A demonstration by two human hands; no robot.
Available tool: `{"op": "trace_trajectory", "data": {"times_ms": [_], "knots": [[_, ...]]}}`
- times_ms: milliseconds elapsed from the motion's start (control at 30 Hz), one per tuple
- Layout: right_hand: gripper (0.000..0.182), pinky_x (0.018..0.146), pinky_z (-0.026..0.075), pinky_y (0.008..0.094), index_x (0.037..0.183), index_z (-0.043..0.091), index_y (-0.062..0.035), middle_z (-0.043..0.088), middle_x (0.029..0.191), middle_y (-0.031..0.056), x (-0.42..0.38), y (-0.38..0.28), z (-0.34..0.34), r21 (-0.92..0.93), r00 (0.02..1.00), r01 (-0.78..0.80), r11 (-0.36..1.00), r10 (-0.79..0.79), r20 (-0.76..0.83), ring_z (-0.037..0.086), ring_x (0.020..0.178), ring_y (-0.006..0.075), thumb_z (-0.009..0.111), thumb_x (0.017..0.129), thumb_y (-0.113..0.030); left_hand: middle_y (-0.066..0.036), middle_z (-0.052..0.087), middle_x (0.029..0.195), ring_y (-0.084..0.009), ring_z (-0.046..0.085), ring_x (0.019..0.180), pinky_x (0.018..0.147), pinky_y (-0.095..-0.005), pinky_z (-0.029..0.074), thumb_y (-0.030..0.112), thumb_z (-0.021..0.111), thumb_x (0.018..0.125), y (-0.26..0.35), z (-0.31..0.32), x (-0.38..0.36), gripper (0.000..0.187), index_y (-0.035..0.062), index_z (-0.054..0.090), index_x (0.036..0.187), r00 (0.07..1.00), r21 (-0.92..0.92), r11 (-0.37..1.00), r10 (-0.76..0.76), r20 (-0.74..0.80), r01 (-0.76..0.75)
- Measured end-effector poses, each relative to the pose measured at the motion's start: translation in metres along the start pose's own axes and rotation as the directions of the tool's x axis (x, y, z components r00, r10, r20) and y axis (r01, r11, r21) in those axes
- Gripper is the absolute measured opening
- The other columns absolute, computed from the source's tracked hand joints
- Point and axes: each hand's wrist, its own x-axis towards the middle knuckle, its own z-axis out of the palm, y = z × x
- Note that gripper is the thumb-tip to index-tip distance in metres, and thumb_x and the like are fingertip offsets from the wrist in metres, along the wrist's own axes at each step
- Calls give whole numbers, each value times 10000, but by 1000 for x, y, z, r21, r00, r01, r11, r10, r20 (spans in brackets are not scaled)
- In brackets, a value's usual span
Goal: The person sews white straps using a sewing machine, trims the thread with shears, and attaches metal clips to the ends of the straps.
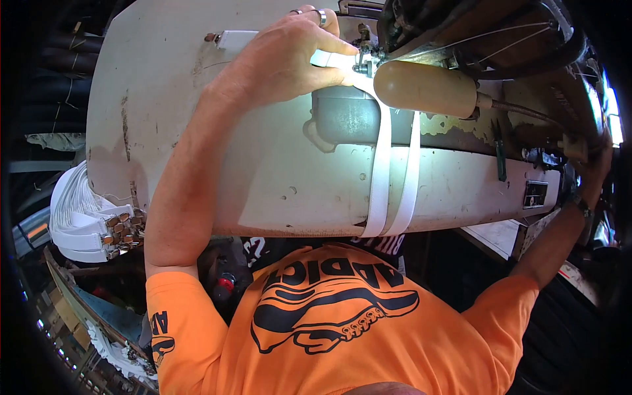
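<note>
My left hand (296, 56) is at the needle area of a sewing machine (421, 33), thumb and index finger curved onto a white strap (380, 171) by the presser foot (363, 66). A ring shows on one finger. The strap hangs from there over the table's front edge in two lengths. At the far right my right hand (596, 164) is raised beside the machine's end, in shadow. Its fingers are too dark to make out, and so is anything in them.
A cream cylinder (424, 85) on a flexible stem juts out over the sewing table (276, 191). Dark-handled snips (501, 158) lie to the right. A bundle of white straps with metal clips (89, 224) hangs at the left edge. Another white strap end (238, 39) lies behind my left hand.
</note>
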Motion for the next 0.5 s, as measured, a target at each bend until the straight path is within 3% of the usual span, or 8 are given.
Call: {"op": "trace_trajectory", "data": {"times_ms": [67,100,167,200,267,367,433,500], "knots": [[584,1013,547,487,1489,473,-37,585,1405,191,4,32,6,-59,971,234,971,-236,-35,606,1280,334,599,1000,-331,-67,663,982,-248,608,1000,890,-375,520,60,815,808,1,1,-1,307,60,804,1115,1000,8,1000,-2,-1,2],[580,1003,552,493,1480,482,-32,602,1382,200,0,35,26,-28,939,290,957,-290,-186,608,1280,338,619,988,-309,-71,664,986,-251,611,1001,887,-375,520,64,805,819,1,1,-2,299,62,803,1118,1000,11,1000,-5,0,5],[558,964,568,476,1452,515,-17,642,1332,205,-9,15,49,303,924,306,902,-204,-324,630,1250,336,647,971,-268,-81,668,987,-259,619,995,878,-377,520,76,790,834,1,3,-3,288,68,802,1121,1000,17,1000,-11,-18,11],[539,934,579,454,1434,539,-8,665,1305,201,-11,-6,60,586,960,235,775,-89,-267,651,1219,329,653,966,-249,-87,669,985,-264,624,987,872,-379,521,84,786,837,2,5,-6,285,72,801,1121,999,22,1000,-21,-36,22],[491,874,594,415,1393,592,4,705,1259,191,-19,-7,53,106,904,289,951,-235,-357,694,1137,311,660,961,-219,-98,672,976,-280,635,964,859,-388,522,110,782,840,8,3,-9,278,75,800,1115,997,40,997,-58,-51,60],[333,797,604,377,1228,706,7,759,1137,160,-59,-90,93,-458,658,42,888,-370,-656,747,968,266,642,983,-210,-117,684,969,-314,663,932,838,-422,533,184,779,833,21,3,-11,253,80,799,1063,988,74,986,-144,-57,148],[231,742,608,358,1044,755,15,780,978,136,-123,-196,172,-447,529,42,894,-399,-749,764,829,238,656,989,-186,-131,703,977,-340,694,928,826,-465,552,261,769,824,27,3,-13,239,88,799,985,974,111,968,-218,-67,225],[246,820,565,393,1082,726,11,742,1009,163,-189,-261,267,-388,749,258,885,-437,-498,718,903,292,686,943,-188,-145,699,970,-355,697,908,812,-475,556,269,763,827,32,4,-14,217,78,770,929,968,142,958,-239,-76,248]]}}
